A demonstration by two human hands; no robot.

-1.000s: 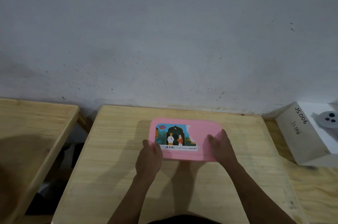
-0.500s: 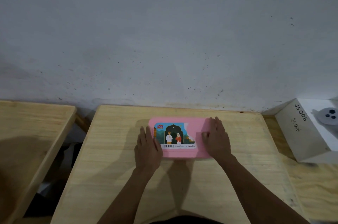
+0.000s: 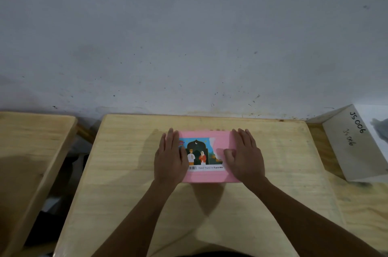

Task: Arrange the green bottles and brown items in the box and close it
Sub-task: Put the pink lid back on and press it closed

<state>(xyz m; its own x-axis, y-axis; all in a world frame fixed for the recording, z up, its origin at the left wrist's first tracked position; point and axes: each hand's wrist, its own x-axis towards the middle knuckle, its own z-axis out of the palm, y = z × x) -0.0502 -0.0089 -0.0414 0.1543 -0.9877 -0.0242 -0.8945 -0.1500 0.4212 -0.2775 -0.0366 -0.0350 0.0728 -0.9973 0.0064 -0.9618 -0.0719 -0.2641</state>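
A pink box (image 3: 210, 175) with a picture label on its lid lies closed in the middle of the wooden table (image 3: 130, 172). My left hand (image 3: 170, 157) lies flat on the lid's left end, fingers straight and pointing away from me. On the lid's right end my right hand (image 3: 244, 157) presses flat, thumb stretched toward the label. Both palms cover the lid's two ends. No green bottles or brown items are visible; the box's inside is hidden.
A white carton (image 3: 357, 147) marked JS006 sits at the right, beside the table. A second wooden table (image 3: 31, 141) stands to the left across a gap. A grey wall runs right behind the table's far edge.
Both hands have slid from the box's near corners up onto the lid and now lie flat on its ends. The box has stayed in place.
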